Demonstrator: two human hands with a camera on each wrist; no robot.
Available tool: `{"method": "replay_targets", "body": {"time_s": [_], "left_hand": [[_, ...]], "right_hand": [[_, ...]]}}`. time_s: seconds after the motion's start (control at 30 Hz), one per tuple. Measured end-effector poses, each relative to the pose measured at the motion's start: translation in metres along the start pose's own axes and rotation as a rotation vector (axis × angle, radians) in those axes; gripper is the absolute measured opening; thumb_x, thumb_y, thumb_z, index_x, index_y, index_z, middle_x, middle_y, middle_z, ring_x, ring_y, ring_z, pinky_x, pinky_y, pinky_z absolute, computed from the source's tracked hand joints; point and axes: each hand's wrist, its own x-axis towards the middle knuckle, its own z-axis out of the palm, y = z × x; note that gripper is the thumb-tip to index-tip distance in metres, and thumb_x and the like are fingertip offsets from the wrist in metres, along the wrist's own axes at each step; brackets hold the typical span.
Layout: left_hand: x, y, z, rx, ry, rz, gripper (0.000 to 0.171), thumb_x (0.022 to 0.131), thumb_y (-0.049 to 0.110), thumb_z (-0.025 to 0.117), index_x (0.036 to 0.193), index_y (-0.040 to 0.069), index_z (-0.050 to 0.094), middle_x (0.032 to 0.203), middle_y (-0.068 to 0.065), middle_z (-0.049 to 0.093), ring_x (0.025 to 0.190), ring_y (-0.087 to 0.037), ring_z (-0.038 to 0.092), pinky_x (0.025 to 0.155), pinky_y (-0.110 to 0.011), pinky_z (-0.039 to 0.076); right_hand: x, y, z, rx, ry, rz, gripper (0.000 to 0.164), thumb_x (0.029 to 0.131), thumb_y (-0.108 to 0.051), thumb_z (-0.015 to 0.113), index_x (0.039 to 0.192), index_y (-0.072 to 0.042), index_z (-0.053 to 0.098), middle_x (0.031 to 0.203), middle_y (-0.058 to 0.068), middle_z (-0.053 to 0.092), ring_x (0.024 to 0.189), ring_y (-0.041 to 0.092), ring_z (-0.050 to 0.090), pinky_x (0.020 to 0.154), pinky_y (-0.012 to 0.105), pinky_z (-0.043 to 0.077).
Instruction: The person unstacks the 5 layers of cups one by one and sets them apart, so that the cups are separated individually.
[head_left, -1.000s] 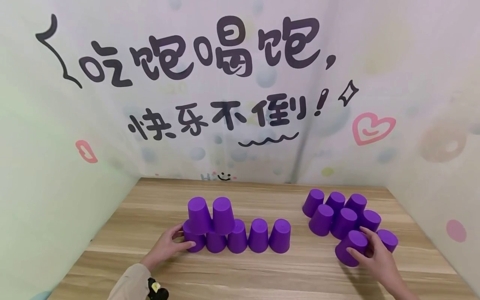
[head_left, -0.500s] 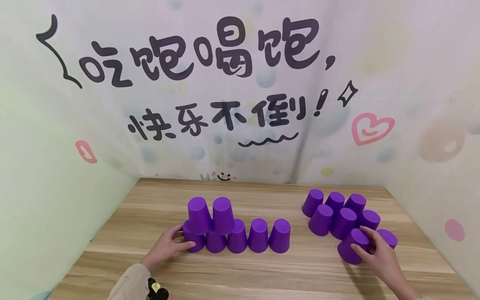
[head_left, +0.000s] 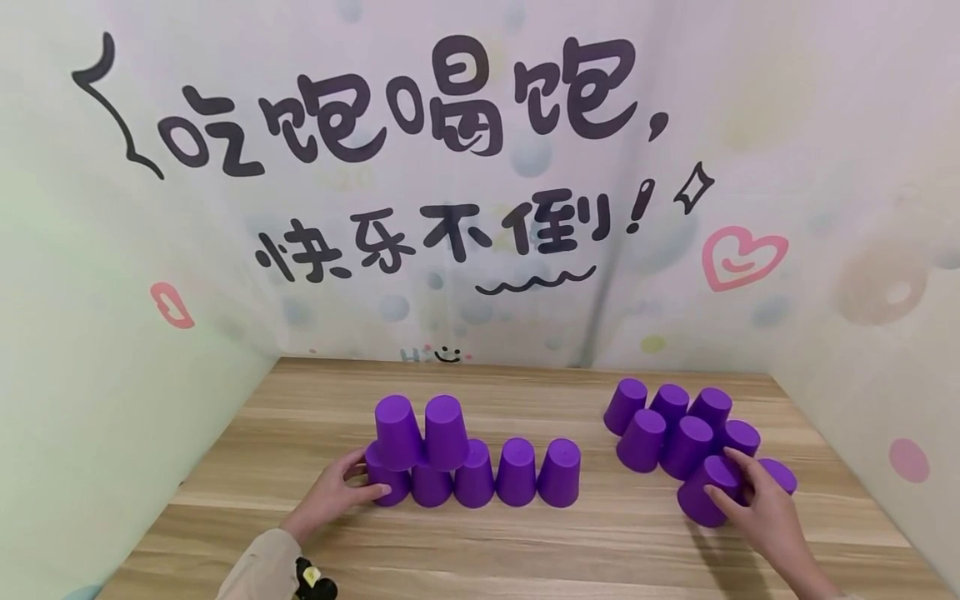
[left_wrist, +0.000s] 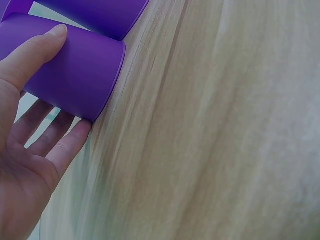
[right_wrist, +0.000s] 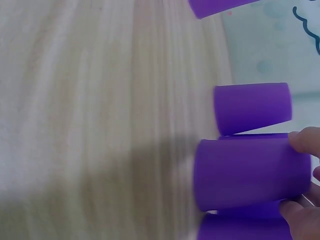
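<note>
On the left of the table, a row of several upside-down purple cups [head_left: 517, 472] carries two more cups [head_left: 446, 433] on its left part. My left hand [head_left: 333, 493] grips the row's leftmost cup [left_wrist: 82, 70], thumb on the near side and fingers on the far side. At the right, my right hand [head_left: 768, 512] pinches an upside-down purple cup [head_left: 701, 498] between thumb and fingers near its closed end. This cup [right_wrist: 245, 172] is at the front of a cluster of cups [head_left: 687, 446]; whether it touches the table I cannot tell.
Behind my right hand, one more cup [head_left: 780, 477] is partly hidden. The wood-grain table [head_left: 480, 558] ends at a printed backdrop [head_left: 465, 325], with pale side walls left and right. A gap of bare wood separates the row from the cluster.
My right hand and its cup have shifted slightly right and away from me, closer to the cluster. The left hand and the stacked row have stayed put.
</note>
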Motion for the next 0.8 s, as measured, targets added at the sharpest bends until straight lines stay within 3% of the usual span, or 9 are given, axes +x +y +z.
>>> {"method": "replay_targets", "body": {"time_s": [0.07,0.13,0.2,0.27,0.37,0.43,0.6,0.8], "left_hand": [[0.000,0.000,0.000,0.001,0.002,-0.001,0.067,0.074,0.016,0.072,0.129,-0.004,0.038,0.124,-0.025,0.045,0.110,-0.039,0.046,0.089,-0.041,0.044],[0.000,-0.001,0.001,0.001,0.004,0.001,0.067,0.074,0.015,0.072,0.129,-0.004,0.039,0.123,-0.025,0.045,0.109,-0.039,0.046,0.089,-0.041,0.044],[0.000,-0.001,0.001,0.002,0.005,0.006,0.067,0.074,0.015,0.072,0.129,-0.004,0.039,0.123,-0.025,0.046,0.109,-0.039,0.046,0.089,-0.041,0.044],[0.000,-0.001,0.000,0.003,0.003,0.009,0.067,0.074,0.015,0.072,0.129,-0.004,0.039,0.123,-0.025,0.045,0.109,-0.039,0.046,0.089,-0.041,0.044],[-0.001,-0.001,0.000,-0.002,0.001,0.013,0.067,0.074,0.015,0.072,0.129,-0.005,0.038,0.123,-0.026,0.045,0.109,-0.040,0.046,0.088,-0.040,0.045],[-0.001,-0.001,-0.001,-0.004,0.000,0.014,0.067,0.074,0.015,0.072,0.129,-0.005,0.038,0.123,-0.027,0.045,0.109,-0.040,0.046,0.087,-0.040,0.045],[0.000,-0.001,-0.002,-0.008,-0.003,0.015,0.068,0.074,0.015,0.072,0.129,-0.006,0.038,0.124,-0.026,0.045,0.110,-0.040,0.045,0.089,-0.041,0.044],[0.000,-0.001,-0.001,-0.018,-0.007,0.018,0.067,0.074,0.014,0.072,0.128,-0.006,0.038,0.123,-0.026,0.045,0.110,-0.040,0.045,0.091,-0.044,0.042]], "right_hand": [[0.004,-0.004,-0.005,0.001,-0.011,-0.004,0.055,0.071,-0.003,0.072,0.117,0.012,0.045,0.110,0.035,0.048,0.106,-0.001,0.044,0.076,-0.006,0.028],[0.010,-0.009,-0.012,0.027,-0.033,0.006,0.057,0.075,-0.005,0.070,0.120,0.013,0.041,0.115,0.036,0.044,0.113,0.019,0.043,0.079,-0.005,0.027],[0.017,-0.015,-0.019,0.048,-0.037,0.010,0.058,0.077,-0.007,0.068,0.122,0.013,0.038,0.118,0.035,0.042,0.116,0.018,0.042,0.080,-0.005,0.027],[0.026,-0.022,-0.024,0.092,-0.027,0.008,0.058,0.078,-0.007,0.067,0.124,0.012,0.037,0.124,0.025,0.044,0.113,-0.002,0.039,0.080,-0.005,0.028],[0.041,-0.040,-0.029,0.162,-0.005,-0.016,0.056,0.079,-0.006,0.066,0.124,0.011,0.037,0.121,0.006,0.047,0.100,-0.017,0.035,0.081,-0.002,0.033],[0.052,-0.056,-0.030,0.194,-0.015,-0.026,0.056,0.080,-0.008,0.065,0.126,0.009,0.037,0.119,0.003,0.047,0.101,-0.015,0.037,0.081,0.000,0.035],[0.076,-0.101,-0.017,0.292,-0.079,-0.116,0.054,0.081,-0.006,0.063,0.127,0.007,0.038,0.123,0.023,0.045,0.106,-0.010,0.041,0.082,0.005,0.039],[0.092,-0.150,0.020,0.464,-0.218,-0.245,0.052,0.078,0.003,0.063,0.124,0.008,0.040,0.125,0.024,0.045,0.115,0.025,0.045,0.090,0.019,0.041]]}}
